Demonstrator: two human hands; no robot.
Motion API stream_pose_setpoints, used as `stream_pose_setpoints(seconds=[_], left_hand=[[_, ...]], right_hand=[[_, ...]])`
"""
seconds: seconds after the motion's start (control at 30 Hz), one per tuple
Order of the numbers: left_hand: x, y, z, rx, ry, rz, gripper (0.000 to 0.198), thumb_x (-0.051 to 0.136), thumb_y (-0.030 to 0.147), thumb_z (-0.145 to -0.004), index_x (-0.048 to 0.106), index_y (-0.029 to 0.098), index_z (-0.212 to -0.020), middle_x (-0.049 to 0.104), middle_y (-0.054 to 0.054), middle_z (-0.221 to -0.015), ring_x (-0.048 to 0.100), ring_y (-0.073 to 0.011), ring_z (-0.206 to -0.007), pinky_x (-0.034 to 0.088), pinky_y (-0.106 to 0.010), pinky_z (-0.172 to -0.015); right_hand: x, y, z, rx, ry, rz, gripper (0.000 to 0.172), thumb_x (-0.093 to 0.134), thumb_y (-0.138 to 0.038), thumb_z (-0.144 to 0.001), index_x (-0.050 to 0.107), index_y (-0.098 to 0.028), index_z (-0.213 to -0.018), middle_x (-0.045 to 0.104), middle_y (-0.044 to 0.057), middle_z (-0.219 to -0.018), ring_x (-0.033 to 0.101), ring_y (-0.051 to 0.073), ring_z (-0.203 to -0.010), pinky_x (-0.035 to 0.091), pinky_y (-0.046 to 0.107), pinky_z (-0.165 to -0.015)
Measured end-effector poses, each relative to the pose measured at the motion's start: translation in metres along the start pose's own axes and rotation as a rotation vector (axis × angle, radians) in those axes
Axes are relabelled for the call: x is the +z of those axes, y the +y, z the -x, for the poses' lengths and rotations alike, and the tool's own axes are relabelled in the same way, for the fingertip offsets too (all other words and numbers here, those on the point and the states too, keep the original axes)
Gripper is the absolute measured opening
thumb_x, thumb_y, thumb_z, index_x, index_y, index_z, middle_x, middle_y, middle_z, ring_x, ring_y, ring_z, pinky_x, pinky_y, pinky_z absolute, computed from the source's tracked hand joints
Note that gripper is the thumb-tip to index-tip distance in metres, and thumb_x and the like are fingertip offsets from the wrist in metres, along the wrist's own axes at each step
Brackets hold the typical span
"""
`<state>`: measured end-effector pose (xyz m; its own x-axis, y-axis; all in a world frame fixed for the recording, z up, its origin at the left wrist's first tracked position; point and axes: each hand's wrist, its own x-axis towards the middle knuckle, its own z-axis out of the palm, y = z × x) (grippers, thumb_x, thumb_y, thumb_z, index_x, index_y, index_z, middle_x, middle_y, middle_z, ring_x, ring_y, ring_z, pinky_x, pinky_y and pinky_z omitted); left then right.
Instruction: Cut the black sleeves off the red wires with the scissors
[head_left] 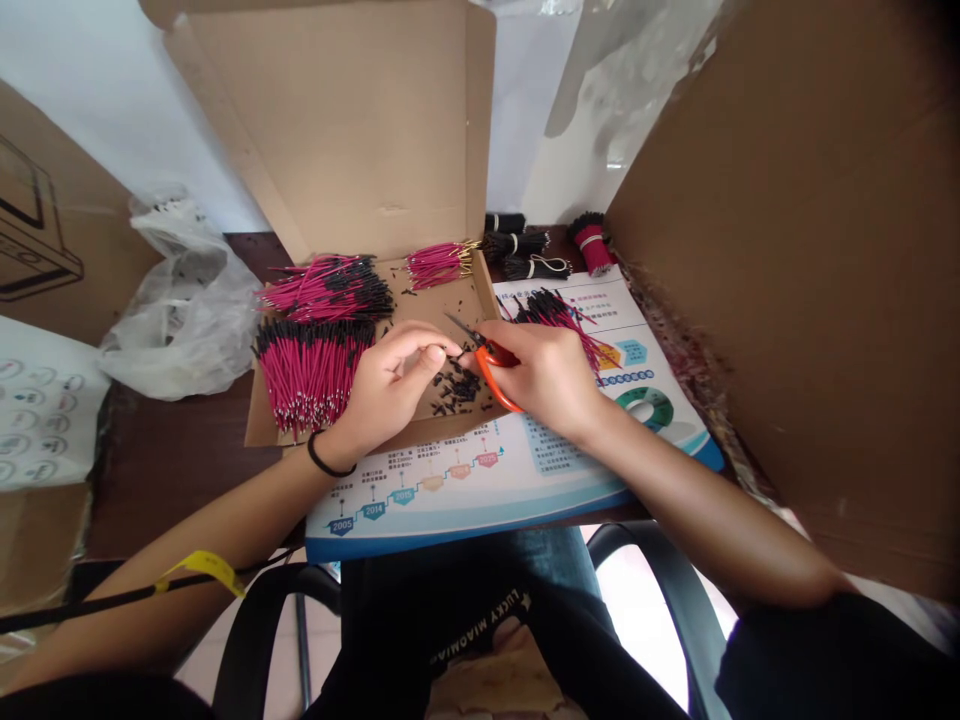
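My right hand (551, 375) grips a pair of scissors (487, 375) with orange handles, the blades pointing up and left over an open cardboard box (480, 275). Close to the blades, my left hand (401, 380) is closed in a pinch; a small dark tip shows at its fingertips, too little to name. Beneath both hands, small black offcuts (456, 385) lie scattered in the box. Bundles of pink wires with black ends (315, 370) fill the box's left side. A smaller bunch of pink wires with golden tips (439, 263) lies at its back.
Loose pink and black wires (559, 320) lie right of the box on a printed poster (465, 490). Banded black bundles (525, 245) and a red bundle (591, 243) sit behind. A plastic bag (187, 310) is at left; a large cardboard panel (817, 280) bounds the right.
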<state>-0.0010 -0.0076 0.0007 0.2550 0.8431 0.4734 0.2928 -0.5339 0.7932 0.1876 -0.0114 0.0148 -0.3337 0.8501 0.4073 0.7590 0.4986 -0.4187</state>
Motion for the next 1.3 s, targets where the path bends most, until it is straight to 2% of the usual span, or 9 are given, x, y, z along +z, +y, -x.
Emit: stream_pose_setpoints(seconds=[0.17, 0.37, 1.0, 1.2, 1.3], left_hand=[[0.0008, -0.0022, 0.0004, -0.060, 0.018, -0.030, 0.025, 0.051, 0.038, -0.092, 0.067, 0.020, -0.086, 0.070, -0.004, -0.086, 0.064, -0.0142, -0.080, 0.051, -0.029, -0.074], [0.0017, -0.0022, 0.0010, -0.058, 0.037, -0.049, 0.026, 0.049, 0.035, -0.093, 0.066, 0.018, -0.083, 0.070, -0.004, -0.083, 0.064, -0.0127, -0.078, 0.050, -0.025, -0.071], [0.0008, -0.0028, 0.0016, -0.073, 0.017, -0.115, 0.022, 0.049, 0.028, -0.091, 0.067, 0.018, -0.082, 0.070, -0.004, -0.085, 0.063, -0.0143, -0.079, 0.049, -0.026, -0.071], [0.0016, -0.0047, 0.0027, -0.063, 0.020, -0.099, 0.023, 0.051, 0.031, -0.091, 0.068, 0.019, -0.082, 0.068, -0.003, -0.081, 0.063, -0.0138, -0.078, 0.049, -0.026, -0.071], [0.0010, -0.0029, 0.0023, -0.056, 0.007, -0.095, 0.023, 0.051, 0.032, -0.091, 0.069, 0.020, -0.084, 0.068, -0.003, -0.084, 0.062, -0.0140, -0.079, 0.048, -0.027, -0.072]], right_hand=[[-0.0036, -0.0024, -0.0011, -0.031, 0.039, 0.008, 0.035, 0.051, -0.046, -0.088, 0.071, -0.018, -0.095, 0.067, 0.005, -0.073, 0.058, 0.014, -0.066, 0.038, 0.026, -0.060], [-0.0029, -0.0021, -0.0004, -0.088, -0.037, 0.046, 0.035, 0.052, -0.046, -0.089, 0.070, -0.018, -0.100, 0.072, 0.006, -0.084, 0.061, 0.016, -0.074, 0.040, 0.028, -0.063], [-0.0021, -0.0004, -0.0002, -0.143, -0.044, 0.097, 0.037, 0.046, -0.044, -0.092, 0.072, -0.019, -0.102, 0.069, 0.004, -0.075, 0.057, 0.014, -0.065, 0.036, 0.028, -0.056], [-0.0001, 0.0014, 0.0001, -0.115, -0.064, 0.128, 0.042, 0.046, -0.050, -0.091, 0.072, -0.019, -0.099, 0.066, 0.005, -0.068, 0.055, 0.014, -0.060, 0.035, 0.028, -0.053], [0.0021, 0.0016, 0.0007, -0.097, -0.053, 0.093, 0.041, 0.046, -0.048, -0.092, 0.072, -0.018, -0.102, 0.067, 0.006, -0.070, 0.056, 0.014, -0.061, 0.036, 0.027, -0.055]])
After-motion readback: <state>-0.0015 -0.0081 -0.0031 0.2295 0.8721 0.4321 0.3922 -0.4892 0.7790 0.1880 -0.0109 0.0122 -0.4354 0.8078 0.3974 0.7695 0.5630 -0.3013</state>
